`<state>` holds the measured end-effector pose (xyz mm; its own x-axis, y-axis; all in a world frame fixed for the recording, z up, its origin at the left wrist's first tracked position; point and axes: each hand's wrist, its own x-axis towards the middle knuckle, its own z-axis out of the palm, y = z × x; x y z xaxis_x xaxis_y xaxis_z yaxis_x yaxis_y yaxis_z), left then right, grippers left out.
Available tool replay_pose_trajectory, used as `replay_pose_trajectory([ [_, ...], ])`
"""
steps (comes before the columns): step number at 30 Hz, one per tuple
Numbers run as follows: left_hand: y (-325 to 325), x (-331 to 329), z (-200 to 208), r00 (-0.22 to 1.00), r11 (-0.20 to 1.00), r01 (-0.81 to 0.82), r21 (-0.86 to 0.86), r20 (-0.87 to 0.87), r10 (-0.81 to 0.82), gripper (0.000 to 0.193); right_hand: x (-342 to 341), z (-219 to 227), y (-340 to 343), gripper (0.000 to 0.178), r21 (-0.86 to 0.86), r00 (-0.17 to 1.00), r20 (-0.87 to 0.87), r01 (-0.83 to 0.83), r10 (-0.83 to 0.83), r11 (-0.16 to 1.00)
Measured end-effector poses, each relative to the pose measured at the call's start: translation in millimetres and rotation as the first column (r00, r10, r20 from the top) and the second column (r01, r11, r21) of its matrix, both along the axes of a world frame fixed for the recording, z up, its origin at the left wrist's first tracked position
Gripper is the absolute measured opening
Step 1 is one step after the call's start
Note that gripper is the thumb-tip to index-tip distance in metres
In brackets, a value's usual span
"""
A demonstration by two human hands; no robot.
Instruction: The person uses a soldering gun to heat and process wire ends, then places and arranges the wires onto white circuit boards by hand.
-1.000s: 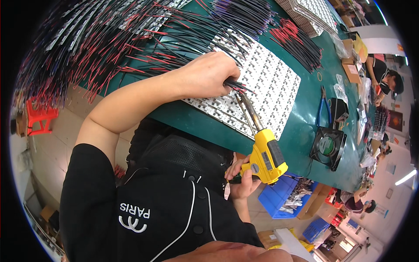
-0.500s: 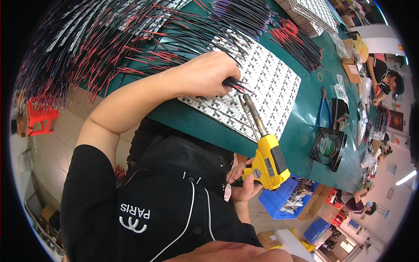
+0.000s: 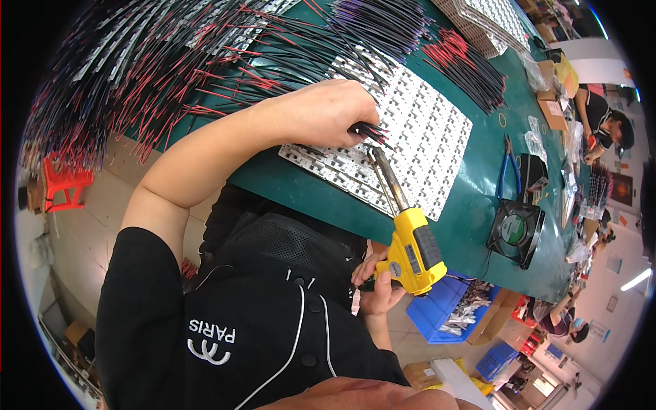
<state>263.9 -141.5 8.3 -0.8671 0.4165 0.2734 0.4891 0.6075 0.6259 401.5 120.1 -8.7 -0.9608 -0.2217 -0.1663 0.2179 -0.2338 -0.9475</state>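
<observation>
My left hand is closed round a bunch of thin black and red wires, whose ends stick out past its fingers. It rests over a white panel of small circuit boards on the green table. In my right hand, at the table's front edge, is a yellow soldering gun, gripped by its handle. The gun's long metal tip points up over the panel, close below the wire ends. Whether the tip touches a wire or a board, I cannot tell.
Piles of red and black wires cover the table's left side. Further bundles of black-red wires and purple-black wires lie behind the panel. Blue-handled pliers and a black fan are at right. A blue bin stands below.
The soldering gun has shifted a little left, and its tip is now closer to my left hand and the wire ends. My left hand stays almost still with the wires.
</observation>
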Motion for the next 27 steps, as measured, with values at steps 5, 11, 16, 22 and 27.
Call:
replay_pose_trajectory([
  [5, 1, -2, 3, 1.0, 1.0, 0.009, -0.022, 0.015, -0.008, 0.014, 4, -3, 2, 0.033, 0.052, 0.999, -0.036, 0.011, -0.009, 0.999],
  [11, -1, 1, 3, 1.0, 0.999, 0.011, -0.031, -0.012, -0.012, 0.014, -3, 2, 0, 0.046, -0.003, 0.998, -0.058, 0.032, -0.032, 0.999],
  [16, -3, 3, 5, 0.999, 0.996, 0.039, -0.074, -0.022, -0.04, 0.015, -7, 6, 1, 0.054, -0.056, 0.996, -0.059, 0.07, -0.074, 0.996],
  [22, -3, 2, 9, 0.941, 0.968, -0.213, 0.131, -0.241, 0.239, 0.008, -3, 7, 3, 0.055, -0.064, 0.989, -0.084, 0.116, -0.121, 0.991],
  [27, -11, 17, 36, 0.977, 0.972, -0.148, 0.18, -0.129, 0.172, 0.032, 1, 6, 5, 0.055, -0.076, 0.987, -0.095, 0.125, -0.132, 0.989],
])
